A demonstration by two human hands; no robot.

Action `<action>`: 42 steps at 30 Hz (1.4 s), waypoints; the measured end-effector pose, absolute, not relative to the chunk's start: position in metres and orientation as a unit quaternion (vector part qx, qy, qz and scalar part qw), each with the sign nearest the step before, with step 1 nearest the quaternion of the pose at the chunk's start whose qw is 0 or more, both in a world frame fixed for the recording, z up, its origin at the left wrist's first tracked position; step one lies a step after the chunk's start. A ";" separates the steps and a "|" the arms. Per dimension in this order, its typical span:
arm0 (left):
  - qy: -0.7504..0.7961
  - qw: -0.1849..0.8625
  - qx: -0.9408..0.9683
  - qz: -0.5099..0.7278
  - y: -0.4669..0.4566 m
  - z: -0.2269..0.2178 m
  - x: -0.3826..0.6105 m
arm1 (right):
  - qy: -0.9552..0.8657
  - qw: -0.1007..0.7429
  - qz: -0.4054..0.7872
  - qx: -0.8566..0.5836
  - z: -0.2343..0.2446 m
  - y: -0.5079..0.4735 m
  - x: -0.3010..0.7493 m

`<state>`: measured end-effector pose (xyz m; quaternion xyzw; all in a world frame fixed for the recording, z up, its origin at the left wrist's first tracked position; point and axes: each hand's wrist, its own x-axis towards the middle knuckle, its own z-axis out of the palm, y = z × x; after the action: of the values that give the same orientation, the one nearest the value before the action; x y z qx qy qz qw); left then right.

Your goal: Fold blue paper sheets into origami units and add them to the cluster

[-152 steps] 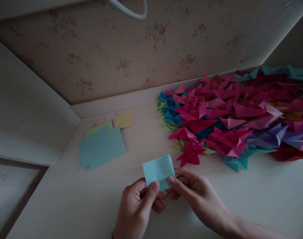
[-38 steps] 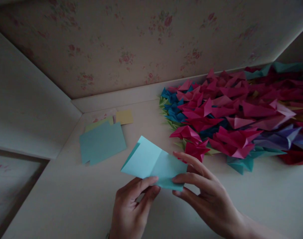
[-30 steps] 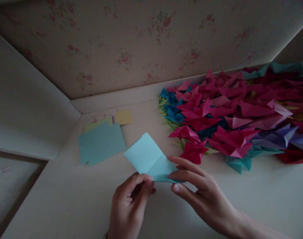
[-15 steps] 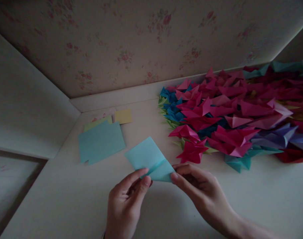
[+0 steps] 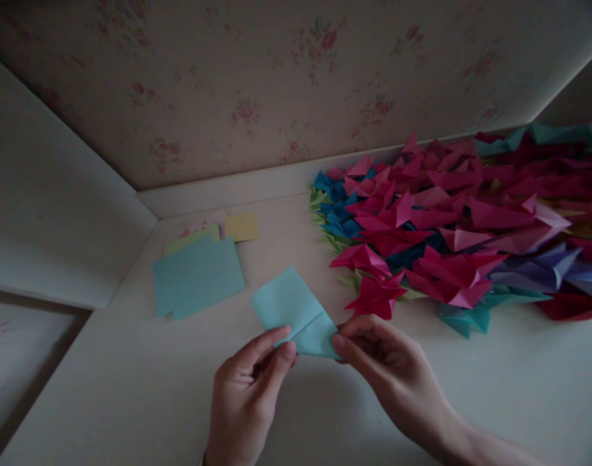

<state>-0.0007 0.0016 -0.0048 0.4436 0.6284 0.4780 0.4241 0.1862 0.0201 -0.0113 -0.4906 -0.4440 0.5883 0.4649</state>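
A light-blue sheet of origami paper, partly folded with a crease slanting across it, is held up between my two hands above the white table. My left hand pinches its lower left edge between thumb and fingers. At the lower right corner, my right hand grips the paper with thumb on top and fingers behind. The underside of the paper and some fingertips are hidden.
Flat blue paper sheets lie at the left, over green paper, with a small yellow sheet beside them. Many folded paper shapes, mostly pink, are heaped at the right. A flowered wall rises behind the table.
The folded part lies flatter against the sheet and its crease line shows more sharply. The paper's left corner has shifted slightly right. Both hands keep almost the same place.
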 end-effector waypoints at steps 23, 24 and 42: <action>0.562 0.592 0.284 0.503 0.011 0.002 0.002 | -0.464 0.461 0.569 -0.498 -0.011 0.018 0.185; 0.554 0.609 0.285 0.491 0.011 0.001 0.001 | -0.467 0.461 0.566 -0.499 -0.012 0.017 0.186; 0.577 0.584 0.408 0.399 0.007 -0.001 -0.005 | -0.466 0.457 0.565 -0.505 -0.012 0.020 0.186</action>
<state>-0.0050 0.0069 -0.0013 0.4081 0.5774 0.3989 0.5839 0.1856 0.0204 -0.0121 -0.5050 -0.4658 0.5645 0.4575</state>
